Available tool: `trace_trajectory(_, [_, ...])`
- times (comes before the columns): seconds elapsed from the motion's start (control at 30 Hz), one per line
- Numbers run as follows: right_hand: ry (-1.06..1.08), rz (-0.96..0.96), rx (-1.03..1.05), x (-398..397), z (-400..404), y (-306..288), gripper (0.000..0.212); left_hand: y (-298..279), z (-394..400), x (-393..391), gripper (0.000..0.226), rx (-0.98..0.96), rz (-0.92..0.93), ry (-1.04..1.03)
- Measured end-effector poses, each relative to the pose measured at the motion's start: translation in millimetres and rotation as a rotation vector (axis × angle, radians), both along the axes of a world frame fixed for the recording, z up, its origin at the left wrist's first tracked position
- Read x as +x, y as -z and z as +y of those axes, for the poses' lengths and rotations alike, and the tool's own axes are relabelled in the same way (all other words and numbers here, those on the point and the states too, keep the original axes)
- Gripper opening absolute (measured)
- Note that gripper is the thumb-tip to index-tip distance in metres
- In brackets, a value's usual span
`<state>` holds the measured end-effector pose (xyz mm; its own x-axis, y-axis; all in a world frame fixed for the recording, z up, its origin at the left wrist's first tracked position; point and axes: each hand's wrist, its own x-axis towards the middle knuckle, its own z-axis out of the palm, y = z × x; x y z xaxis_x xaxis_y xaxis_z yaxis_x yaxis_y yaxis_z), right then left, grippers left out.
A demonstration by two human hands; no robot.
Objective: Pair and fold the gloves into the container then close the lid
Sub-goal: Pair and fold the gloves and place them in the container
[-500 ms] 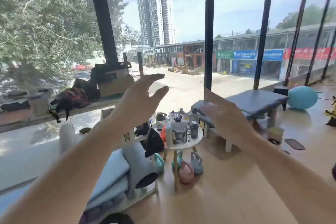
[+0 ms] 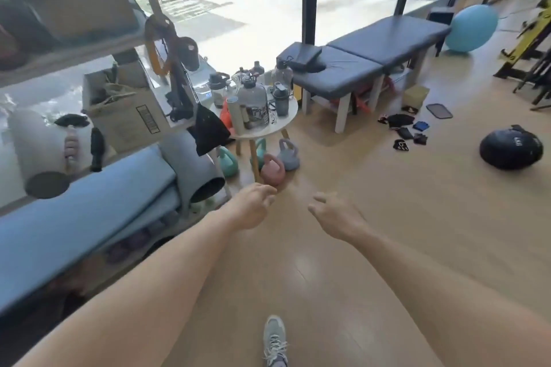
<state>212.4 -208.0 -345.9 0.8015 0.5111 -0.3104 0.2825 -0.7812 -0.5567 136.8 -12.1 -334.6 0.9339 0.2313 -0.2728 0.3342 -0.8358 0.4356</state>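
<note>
Hovering loose-fingered, empty, both hands, left (image 2: 253,210) and right (image 2: 337,214), over bare floor (image 2: 387,247), gloves (image 2: 402,131) well apart.

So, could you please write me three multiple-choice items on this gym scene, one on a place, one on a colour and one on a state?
1. Where do the gloves lie?
A. On the round table
B. On the floor by the massage bench
C. On the bench top

2. What colour is the kettlebell nearest the hands?
A. Pink
B. Yellow
C. Black

3. What are the hands doing?
A. Both hold gloves
B. One grips a bottle
C. Both hold nothing

Answers:
1. B: the dark and blue gloves are scattered on the wooden floor in front of the massage bench, apart from the round table.
2. A: the pink one stands just beyond the left hand.
3. C: the left hand and right hand hang in the air with loosely curled fingers, nothing in them.
</note>
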Motion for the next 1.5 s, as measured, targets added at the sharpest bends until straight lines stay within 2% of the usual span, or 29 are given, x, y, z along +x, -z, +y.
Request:
trace_trajectory(0.3, [0.174,0.313,-0.235,94,0,124,0.048,118,13,120,0.042,-0.042,0.287,0.166])
trace_trajectory(0.43, [0.251,0.423,-0.276,128,-8,145,0.025,147,6,180,0.043,-0.035,0.373,0.289])
trace_trajectory(0.5, [0.302,0.453,-0.271,147,-15,148,0.025,150,-2,214,0.042,-0.038,0.388,0.363])
trace_trajectory(0.6, [0.325,0.440,-0.286,187,-32,153,0.043,149,-24,270,0.043,-0.034,0.386,0.443])
trace_trajectory(0.73, [0.340,0.437,-0.279,261,-63,161,0.040,154,-58,361,0.042,-0.037,0.369,0.471])
trace_trajectory(0.87, [0.397,0.442,-0.246,339,-110,168,0.045,145,-104,451,0.043,-0.017,0.401,0.481])
trace_trajectory(1.03, [0.486,0.458,-0.212,437,-172,159,0.040,135,-157,553,0.045,-0.031,0.442,0.427])
trace_trajectory(1.17, [0.554,0.475,-0.182,507,-211,151,0.047,133,-196,623,0.045,-0.030,0.425,0.435])
trace_trajectory(1.5, [0.649,0.508,-0.207,693,-310,168,0.051,162,-305,835,0.045,-0.072,0.407,0.542])
